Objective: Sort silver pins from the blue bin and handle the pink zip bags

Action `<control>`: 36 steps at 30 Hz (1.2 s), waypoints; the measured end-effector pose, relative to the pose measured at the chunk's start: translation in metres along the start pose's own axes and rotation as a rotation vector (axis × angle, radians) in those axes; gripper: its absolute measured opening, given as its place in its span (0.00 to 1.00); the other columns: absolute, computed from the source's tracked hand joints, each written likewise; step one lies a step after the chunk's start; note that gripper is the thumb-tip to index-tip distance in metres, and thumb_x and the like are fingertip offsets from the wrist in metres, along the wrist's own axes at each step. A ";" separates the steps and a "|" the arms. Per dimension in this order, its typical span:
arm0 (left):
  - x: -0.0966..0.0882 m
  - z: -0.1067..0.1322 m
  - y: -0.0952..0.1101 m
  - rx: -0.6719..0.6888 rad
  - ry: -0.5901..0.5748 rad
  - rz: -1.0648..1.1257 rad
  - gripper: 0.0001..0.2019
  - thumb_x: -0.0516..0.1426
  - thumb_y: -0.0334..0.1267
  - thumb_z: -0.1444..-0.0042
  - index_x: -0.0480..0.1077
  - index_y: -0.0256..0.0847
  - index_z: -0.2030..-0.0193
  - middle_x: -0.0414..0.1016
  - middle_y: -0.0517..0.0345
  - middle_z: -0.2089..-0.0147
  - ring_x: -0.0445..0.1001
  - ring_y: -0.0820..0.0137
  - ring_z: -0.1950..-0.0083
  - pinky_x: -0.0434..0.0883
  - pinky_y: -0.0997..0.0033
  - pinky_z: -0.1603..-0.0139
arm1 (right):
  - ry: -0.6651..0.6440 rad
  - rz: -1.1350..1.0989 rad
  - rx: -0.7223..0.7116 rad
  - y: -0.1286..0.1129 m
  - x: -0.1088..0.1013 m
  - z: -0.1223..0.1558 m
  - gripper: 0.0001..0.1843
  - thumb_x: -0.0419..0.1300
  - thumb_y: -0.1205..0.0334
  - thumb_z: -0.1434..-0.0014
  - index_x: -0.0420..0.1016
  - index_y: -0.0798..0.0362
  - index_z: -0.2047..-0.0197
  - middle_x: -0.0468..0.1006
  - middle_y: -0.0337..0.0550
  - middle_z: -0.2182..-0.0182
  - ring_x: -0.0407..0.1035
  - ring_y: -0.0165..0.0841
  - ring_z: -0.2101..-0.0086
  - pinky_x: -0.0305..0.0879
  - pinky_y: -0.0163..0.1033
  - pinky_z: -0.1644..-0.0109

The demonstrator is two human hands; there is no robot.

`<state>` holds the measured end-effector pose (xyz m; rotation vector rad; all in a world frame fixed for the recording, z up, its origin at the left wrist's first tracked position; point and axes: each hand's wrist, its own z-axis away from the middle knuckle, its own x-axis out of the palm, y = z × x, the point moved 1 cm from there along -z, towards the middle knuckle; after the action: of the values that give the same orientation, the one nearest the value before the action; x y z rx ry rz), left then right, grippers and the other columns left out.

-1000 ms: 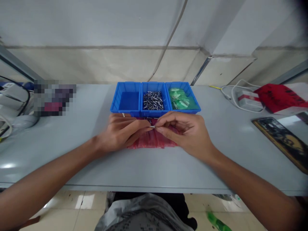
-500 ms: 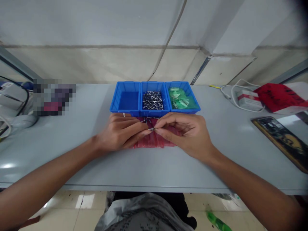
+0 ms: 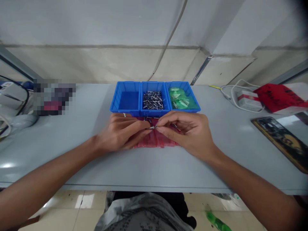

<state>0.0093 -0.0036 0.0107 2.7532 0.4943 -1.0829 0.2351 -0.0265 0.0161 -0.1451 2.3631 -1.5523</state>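
Note:
My left hand (image 3: 120,133) and my right hand (image 3: 187,136) meet over a red translucent plastic bag (image 3: 156,141) lying flat on the table. Between their fingertips is a small metal pin (image 3: 152,127), pinched from both sides. Just beyond the hands stands a blue three-compartment plastic bin (image 3: 154,84). Its left compartment (image 3: 128,101) shows only blue plastic, the middle holds loose metal pins (image 3: 152,100), and the right holds green packets (image 3: 179,98). My left hand's fingers lie close to the bin's front rim. A ring sits on one left finger.
The grey table (image 3: 72,166) holds a white cable and white box (image 3: 249,100), a red bag (image 3: 276,98) and a dark patterned board (image 3: 279,138) on the right. A pixelated object (image 3: 54,98) and white equipment (image 3: 14,96) stand at the left.
The red bag's left end has drawn in under my left hand. Both hands have shifted only slightly, still meeting at the small metal pin.

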 end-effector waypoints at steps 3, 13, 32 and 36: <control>0.001 0.001 0.000 0.010 -0.025 -0.004 0.07 0.58 0.36 0.30 0.72 0.39 0.60 0.77 0.59 0.73 0.72 0.73 0.76 0.62 0.69 0.75 | -0.001 0.002 -0.022 0.000 0.000 0.001 0.02 0.70 0.66 0.38 0.84 0.50 0.62 0.84 0.40 0.65 0.77 0.31 0.65 0.71 0.39 0.63; 0.001 0.004 -0.001 0.013 -0.002 -0.012 0.05 0.59 0.36 0.30 0.71 0.39 0.59 0.77 0.60 0.73 0.74 0.74 0.76 0.64 0.70 0.75 | 0.028 0.025 -0.041 0.000 -0.001 0.001 0.03 0.71 0.66 0.38 0.84 0.48 0.61 0.84 0.39 0.65 0.77 0.32 0.65 0.71 0.40 0.63; -0.001 0.004 -0.001 -0.015 0.001 0.020 0.07 0.58 0.36 0.30 0.72 0.38 0.61 0.76 0.61 0.74 0.72 0.75 0.76 0.64 0.72 0.75 | 0.012 0.011 -0.036 -0.001 -0.001 0.002 0.02 0.70 0.65 0.38 0.85 0.49 0.62 0.85 0.40 0.65 0.77 0.33 0.65 0.73 0.40 0.63; 0.000 0.004 -0.002 -0.049 0.053 0.006 0.06 0.62 0.38 0.33 0.72 0.38 0.56 0.75 0.64 0.74 0.72 0.76 0.77 0.63 0.72 0.77 | 0.023 0.033 -0.022 -0.001 -0.002 0.002 0.01 0.70 0.63 0.38 0.85 0.48 0.62 0.85 0.41 0.65 0.77 0.33 0.65 0.74 0.41 0.64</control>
<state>0.0061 -0.0032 0.0080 2.7451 0.5126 -0.9848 0.2372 -0.0278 0.0166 -0.0929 2.3890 -1.5210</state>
